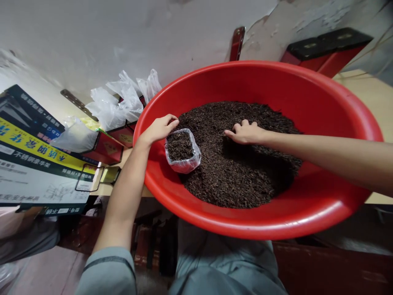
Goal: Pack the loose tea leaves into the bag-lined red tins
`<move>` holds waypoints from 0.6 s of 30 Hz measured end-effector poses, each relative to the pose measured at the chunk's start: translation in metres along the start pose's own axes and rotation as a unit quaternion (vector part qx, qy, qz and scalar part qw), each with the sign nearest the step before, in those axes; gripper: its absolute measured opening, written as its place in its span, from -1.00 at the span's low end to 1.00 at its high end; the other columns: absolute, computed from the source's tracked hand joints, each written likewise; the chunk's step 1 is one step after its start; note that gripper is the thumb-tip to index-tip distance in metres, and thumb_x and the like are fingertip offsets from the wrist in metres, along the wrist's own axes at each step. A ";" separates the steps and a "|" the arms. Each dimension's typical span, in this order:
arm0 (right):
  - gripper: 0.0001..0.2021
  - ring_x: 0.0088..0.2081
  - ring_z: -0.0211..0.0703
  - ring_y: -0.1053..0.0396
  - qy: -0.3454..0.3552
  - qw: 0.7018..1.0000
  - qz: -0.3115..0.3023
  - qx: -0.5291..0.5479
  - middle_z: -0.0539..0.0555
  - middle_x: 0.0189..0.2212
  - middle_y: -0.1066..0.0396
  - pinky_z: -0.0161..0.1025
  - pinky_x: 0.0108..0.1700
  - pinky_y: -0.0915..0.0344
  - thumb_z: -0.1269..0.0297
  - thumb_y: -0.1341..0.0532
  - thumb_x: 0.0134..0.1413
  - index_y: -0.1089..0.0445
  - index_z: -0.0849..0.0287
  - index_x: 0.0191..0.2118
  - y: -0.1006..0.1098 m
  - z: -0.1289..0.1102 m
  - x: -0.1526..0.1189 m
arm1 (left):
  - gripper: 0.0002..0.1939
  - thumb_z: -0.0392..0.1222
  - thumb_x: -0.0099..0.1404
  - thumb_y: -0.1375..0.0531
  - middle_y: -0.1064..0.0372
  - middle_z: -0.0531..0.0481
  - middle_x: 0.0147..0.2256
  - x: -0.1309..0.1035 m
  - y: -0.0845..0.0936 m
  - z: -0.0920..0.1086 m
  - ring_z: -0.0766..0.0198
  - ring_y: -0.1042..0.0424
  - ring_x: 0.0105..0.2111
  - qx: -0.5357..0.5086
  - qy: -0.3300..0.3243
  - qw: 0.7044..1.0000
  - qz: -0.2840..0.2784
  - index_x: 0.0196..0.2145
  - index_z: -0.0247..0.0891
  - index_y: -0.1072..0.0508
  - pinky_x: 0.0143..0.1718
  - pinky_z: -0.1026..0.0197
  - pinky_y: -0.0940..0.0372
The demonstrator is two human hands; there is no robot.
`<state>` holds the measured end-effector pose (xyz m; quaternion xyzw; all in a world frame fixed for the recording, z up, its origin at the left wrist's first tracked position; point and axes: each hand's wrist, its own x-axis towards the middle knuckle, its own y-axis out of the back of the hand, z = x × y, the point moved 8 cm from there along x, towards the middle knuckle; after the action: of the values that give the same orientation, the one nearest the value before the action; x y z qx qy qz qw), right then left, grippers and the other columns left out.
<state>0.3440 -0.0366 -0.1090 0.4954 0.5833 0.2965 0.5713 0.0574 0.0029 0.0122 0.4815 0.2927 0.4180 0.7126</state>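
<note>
A large red basin point(346, 123) holds a broad heap of dark dried leaf-like bits point(233, 180). On the heap's left side stands a small square container lined with clear plastic point(186, 164), filled with the same dark bits. My left hand point(159, 128) is at the container's upper left edge, fingers curved over the rim area; its underside is hidden. My right hand point(245, 132) is over the middle of the heap, palm down with fingers spread, and nothing shows in it.
Left of the basin are red boxes point(107, 148) with clear plastic bags point(116, 102), and a large printed carton point(39, 164). Black-topped red boxes point(328, 47) stand behind at the right. The basin rests on a light wooden table point(376, 98) by a wall.
</note>
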 end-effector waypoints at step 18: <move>-0.28 0.39 0.28 -0.20 0.081 0.989 -0.101 0.066 0.26 0.32 -0.33 0.11 0.44 -0.10 -0.27 0.05 0.35 -0.47 0.21 0.22 -0.017 -0.026 -0.017 | -0.65 0.01 0.44 -0.04 -0.58 -0.07 -0.13 0.001 -0.002 -0.004 0.19 -0.54 -0.12 -0.012 0.015 1.000 -0.005 -0.03 -0.21 -0.48 0.05 0.16 -0.36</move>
<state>0.3126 -0.0524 -0.1134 0.4448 0.6930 0.2378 0.5151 0.0553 0.0047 0.0095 0.4649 0.3011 0.4250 0.7160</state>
